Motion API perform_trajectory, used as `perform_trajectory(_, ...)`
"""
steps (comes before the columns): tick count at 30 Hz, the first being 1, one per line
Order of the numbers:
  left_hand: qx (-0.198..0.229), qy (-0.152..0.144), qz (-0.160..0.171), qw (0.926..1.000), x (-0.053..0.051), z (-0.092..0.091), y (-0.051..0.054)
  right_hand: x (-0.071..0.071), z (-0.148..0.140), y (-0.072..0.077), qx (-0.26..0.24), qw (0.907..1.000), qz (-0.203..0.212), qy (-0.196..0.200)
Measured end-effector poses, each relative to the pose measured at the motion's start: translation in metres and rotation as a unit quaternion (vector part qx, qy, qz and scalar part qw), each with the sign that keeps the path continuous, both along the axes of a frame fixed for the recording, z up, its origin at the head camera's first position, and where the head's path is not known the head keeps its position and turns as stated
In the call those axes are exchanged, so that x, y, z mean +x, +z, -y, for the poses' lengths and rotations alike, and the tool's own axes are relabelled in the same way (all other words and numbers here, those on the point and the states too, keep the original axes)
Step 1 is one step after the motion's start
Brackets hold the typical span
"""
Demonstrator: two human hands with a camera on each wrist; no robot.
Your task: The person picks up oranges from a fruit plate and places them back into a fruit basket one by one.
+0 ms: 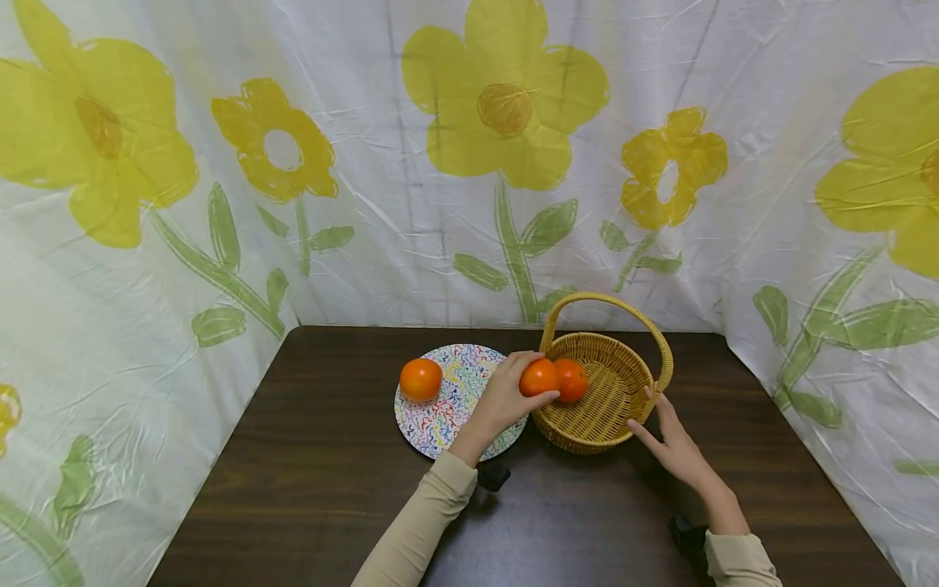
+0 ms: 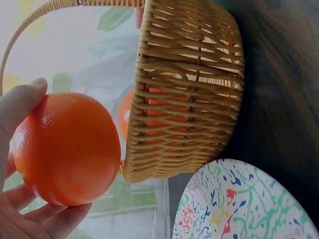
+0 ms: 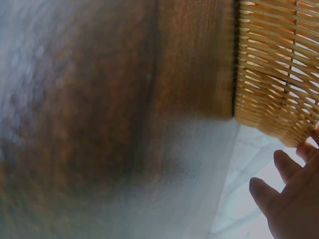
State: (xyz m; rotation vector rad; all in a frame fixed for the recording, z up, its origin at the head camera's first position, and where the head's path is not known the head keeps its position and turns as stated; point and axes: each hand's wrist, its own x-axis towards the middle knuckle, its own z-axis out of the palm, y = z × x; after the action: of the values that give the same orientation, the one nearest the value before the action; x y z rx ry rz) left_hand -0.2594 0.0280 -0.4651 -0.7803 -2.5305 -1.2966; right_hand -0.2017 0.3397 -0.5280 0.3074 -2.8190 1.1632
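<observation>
My left hand (image 1: pixel 508 390) holds an orange (image 1: pixel 539 377) at the left rim of a wicker basket (image 1: pixel 612 399) with an arched handle. The left wrist view shows the thumb and fingers around this held orange (image 2: pixel 70 149), just outside the basket's wall (image 2: pixel 189 99). A second orange (image 1: pixel 572 380) lies inside the basket, partly visible through the weave. Another orange (image 1: pixel 421 380) sits on the left part of a round, colourfully patterned plate (image 1: pixel 458 399). Spread and mostly straight, the fingers of my right hand (image 1: pixel 678 448) touch the basket's right side near the handle base.
The dark wooden table (image 1: pixel 315 456) extends around the plate and basket. Behind it hangs a white curtain (image 1: pixel 381 269) printed with yellow flowers. The basket's handle (image 1: pixel 609 298) arches above its opening. My left forearm passes in front of the plate.
</observation>
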Motion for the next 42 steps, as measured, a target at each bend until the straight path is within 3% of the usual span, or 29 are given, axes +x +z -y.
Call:
perform_trajectory(14, -0.032, -0.014, -0.004, 0.9994, 0.000, -0.014, -0.001, -0.001, -0.001, -0.001, -0.004, 0.9999, -0.009, 0.003)
perform_trajectory(28, -0.035, -0.023, -0.040, 0.9983, 0.005, -0.026, -0.006, 0.000, 0.000, -0.001, -0.002, 1.0000, -0.010, 0.002)
perform_trajectory(34, -0.047, -0.028, -0.025, 0.9982, 0.007, -0.031, -0.007, 0.000, 0.000, -0.002, 0.002, 1.0000, -0.010, 0.001)
perform_trajectory(42, -0.056, -0.032, -0.033, 0.9974, 0.008, -0.037, -0.009, 0.000, 0.001, -0.001, 0.000, 0.9999, -0.013, 0.000)
